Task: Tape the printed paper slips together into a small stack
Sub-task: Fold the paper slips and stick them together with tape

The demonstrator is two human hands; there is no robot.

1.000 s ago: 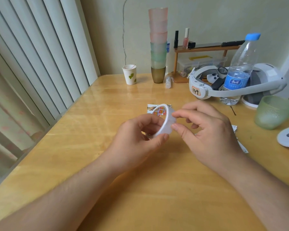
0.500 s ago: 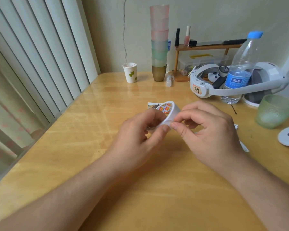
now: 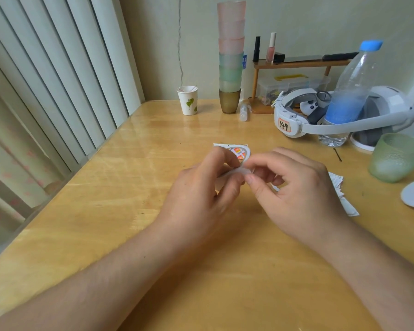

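Both hands meet mid-frame: left hand (image 3: 201,187) grips the tape roll (image 3: 243,161), right hand (image 3: 294,187) pinches its edge; best peel slowly, keeping the roll steady.

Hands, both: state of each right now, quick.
Left hand: grips the tape roll.
Right hand: fingers curled, pinching at the roll's edge.

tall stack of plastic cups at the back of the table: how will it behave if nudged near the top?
Probably tips readily: the stack of plastic cups is tall and narrow, resting only on its brown bottom cup's small footprint. It looks light, being thin translucent plastic, so a slight push likely shifts it. The nested cups may separate or scatter, and the paper cup and wooden shelf stand close by.
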